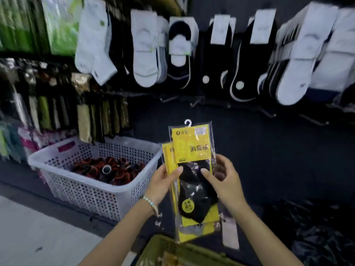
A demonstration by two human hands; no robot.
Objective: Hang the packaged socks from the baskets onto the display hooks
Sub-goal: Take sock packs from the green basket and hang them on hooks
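Observation:
I hold a small stack of packaged socks (193, 169) upright at mid-frame: clear bags with yellow cards and black socks, the front one topped by a white plastic hook (188, 122). My left hand (163, 181) grips the stack's left edge, thumb on the front. My right hand (223, 177) grips the right edge, thumb on the black sock. Bare metal display hooks (196, 102) stick out of the dark wall above the packs, below rows of hung white and black socks (144, 54). An olive-green basket (172, 252) sits at the bottom edge below my hands.
A white perforated basket (96, 179) holding dark and red rolled items stands on the floor at the left. Green and dark packaged goods (103, 120) hang on the left wall. A black plastic bag (317, 231) lies at the lower right. Pale floor shows at the bottom left.

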